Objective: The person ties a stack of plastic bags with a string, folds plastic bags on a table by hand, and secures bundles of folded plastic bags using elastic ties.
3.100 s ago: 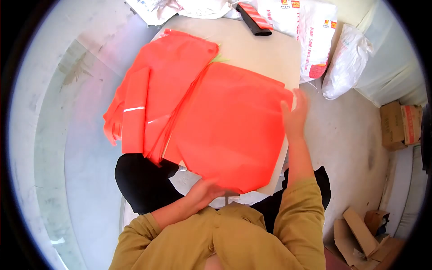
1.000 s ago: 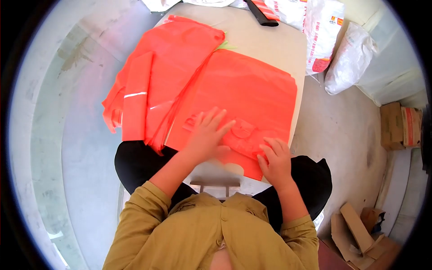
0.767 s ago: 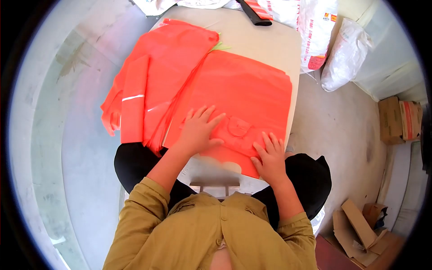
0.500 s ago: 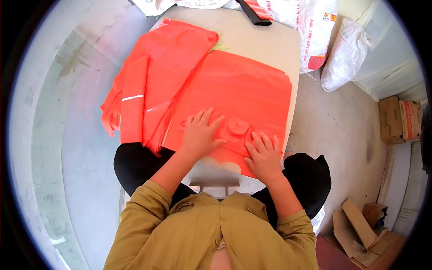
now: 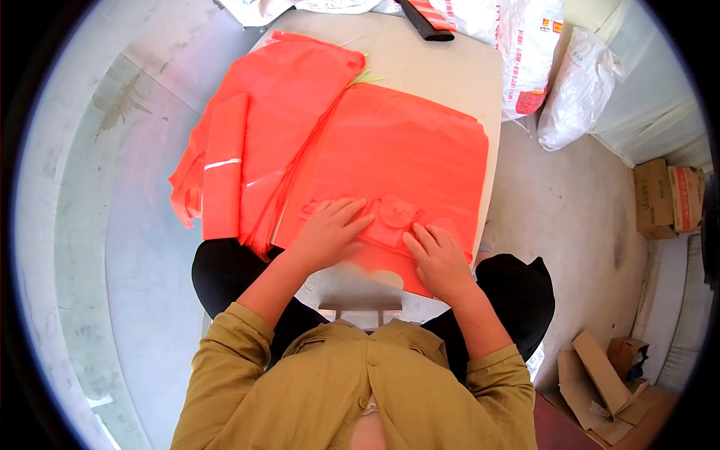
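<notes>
Red plastic bags [image 5: 405,150] lie flat in a stack on a tan board [image 5: 420,52]. The near end of the top bag is folded back into a crumpled flap [image 5: 396,213]. My left hand [image 5: 330,231] rests on the flap's left part, fingers a little apart. On its right part lies my right hand [image 5: 439,259], fingers slightly spread. Neither hand grips anything that I can see. Left of the stack are more red bags [image 5: 289,90], with a folded red bundle [image 5: 223,169] marked by a white strip on them.
At the board's far edge lies a black and red roll [image 5: 429,21]. White printed sacks [image 5: 529,60] and a white plastic bag [image 5: 577,90] stand at the back right. Cardboard boxes [image 5: 654,199] are by the right wall; flattened cardboard [image 5: 600,375] lies lower right.
Both hands came from the stack's near and right edges onto its near part. The top bag's near end is now folded back. Lately my left hand slid slightly toward me.
</notes>
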### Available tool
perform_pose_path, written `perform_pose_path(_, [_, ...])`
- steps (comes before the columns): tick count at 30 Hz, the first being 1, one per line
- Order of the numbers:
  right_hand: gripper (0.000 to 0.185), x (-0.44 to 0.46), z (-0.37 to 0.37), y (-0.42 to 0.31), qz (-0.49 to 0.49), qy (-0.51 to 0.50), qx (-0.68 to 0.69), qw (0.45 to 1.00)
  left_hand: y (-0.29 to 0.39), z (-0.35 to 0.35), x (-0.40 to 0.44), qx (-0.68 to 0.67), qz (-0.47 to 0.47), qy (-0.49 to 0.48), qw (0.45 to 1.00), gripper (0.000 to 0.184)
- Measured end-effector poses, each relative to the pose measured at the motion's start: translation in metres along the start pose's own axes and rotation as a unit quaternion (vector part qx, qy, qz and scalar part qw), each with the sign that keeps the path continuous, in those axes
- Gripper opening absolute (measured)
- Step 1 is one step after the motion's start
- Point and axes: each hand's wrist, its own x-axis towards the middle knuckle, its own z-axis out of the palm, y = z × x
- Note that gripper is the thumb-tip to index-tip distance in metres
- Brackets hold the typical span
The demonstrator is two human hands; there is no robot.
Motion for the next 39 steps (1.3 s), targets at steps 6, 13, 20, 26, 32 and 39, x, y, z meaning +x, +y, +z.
perform_pose_path(6, [0.048,0.003,0.004,-0.002,0.007,0.002,-0.008,1.0,-0.001,0.004,0.001,0.008,0.008,0.025,1.0,0.045])
perform_pose_path(13, [0.05,0.013,-0.002,0.001,0.019,-0.006,0.035,0.999,-0.001,0.006,0.008,0.018,0.016,0.049,0.998,0.046])
perform_pose_path(20, [0.058,0.019,0.005,0.004,0.019,-0.036,-0.001,0.999,0.003,0.012,0.013,0.05,0.008,0.057,0.997,0.048])
perform_pose_path(26, [0.054,0.026,-0.012,0.005,0.043,-0.104,0.028,0.993,0.004,0.013,0.014,0.061,0.011,0.067,0.996,0.042])
perform_pose_path(32, [0.051,0.026,-0.044,0.0,0.084,-0.29,0.163,0.939,0.019,-0.027,0.008,0.012,0.011,-0.122,0.992,0.036])
perform_pose_path(39, [0.047,0.03,-0.089,0.003,0.137,-0.441,0.347,0.817,0.032,-0.055,-0.001,-0.083,-0.083,-0.244,0.963,0.035])
